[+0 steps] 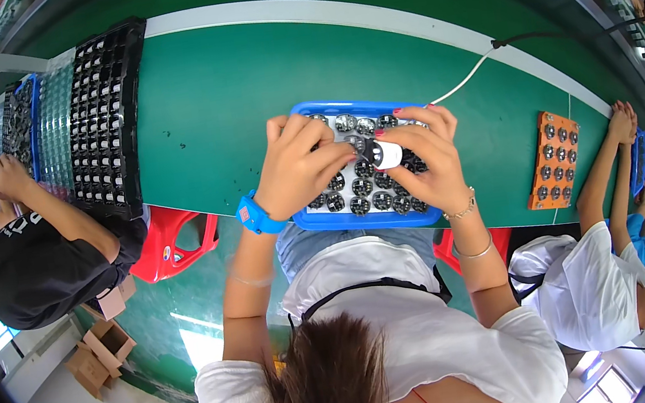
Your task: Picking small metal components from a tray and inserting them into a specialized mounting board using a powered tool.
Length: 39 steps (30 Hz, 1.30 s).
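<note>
Counter (223, 83) with a green top, bearing a blue rectangular plastic tray (367, 222) of round black-and-silver parts (362, 187); above it, fingers of the right hand (432, 156) grip a white cylinder (388, 154) with a black end, while those of the left hand (297, 164) pinch a dark round piece (356, 144) alongside. A slackened pinch might drop either into the tray.

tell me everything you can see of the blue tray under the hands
The blue tray is shallow and roughly rectangular, with a raised rim and rounded corners, and looks like plastic. Its inside is pale where it shows between many small round dark parts, set roughly in rows. It lies flat at the near edge of the green table. The left hand and right hand hide some of it; whether either touches it is unclear.
</note>
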Each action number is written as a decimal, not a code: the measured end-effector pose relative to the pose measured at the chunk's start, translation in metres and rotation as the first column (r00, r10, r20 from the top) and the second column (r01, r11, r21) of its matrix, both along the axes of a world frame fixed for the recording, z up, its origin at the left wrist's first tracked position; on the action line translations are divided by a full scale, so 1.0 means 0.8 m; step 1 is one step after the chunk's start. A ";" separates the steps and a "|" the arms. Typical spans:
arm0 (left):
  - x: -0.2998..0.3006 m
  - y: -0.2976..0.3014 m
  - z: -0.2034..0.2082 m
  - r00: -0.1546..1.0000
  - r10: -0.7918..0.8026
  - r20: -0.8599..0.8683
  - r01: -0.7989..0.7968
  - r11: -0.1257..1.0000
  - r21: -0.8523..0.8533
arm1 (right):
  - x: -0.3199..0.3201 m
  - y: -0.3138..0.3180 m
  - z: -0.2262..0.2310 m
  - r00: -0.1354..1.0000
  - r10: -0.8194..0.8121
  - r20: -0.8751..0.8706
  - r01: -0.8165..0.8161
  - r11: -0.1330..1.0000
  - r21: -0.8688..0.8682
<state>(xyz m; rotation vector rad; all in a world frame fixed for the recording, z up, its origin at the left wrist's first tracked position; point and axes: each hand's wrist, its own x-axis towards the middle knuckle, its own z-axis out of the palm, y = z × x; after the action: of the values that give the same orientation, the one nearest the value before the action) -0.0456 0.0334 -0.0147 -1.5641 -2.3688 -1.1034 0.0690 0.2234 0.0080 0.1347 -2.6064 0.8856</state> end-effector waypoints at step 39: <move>0.032 -0.008 0.002 1.000 0.027 0.016 -0.027 1.000 0.012 | 0.042 -0.011 -0.003 0.992 -0.124 0.014 0.125 0.990 -0.069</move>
<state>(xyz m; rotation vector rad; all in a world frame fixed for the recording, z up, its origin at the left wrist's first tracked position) -0.0198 0.0273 -0.0128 -1.5203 -2.3809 -1.1266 0.1027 0.2144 0.0056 -0.0512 -2.5574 0.9328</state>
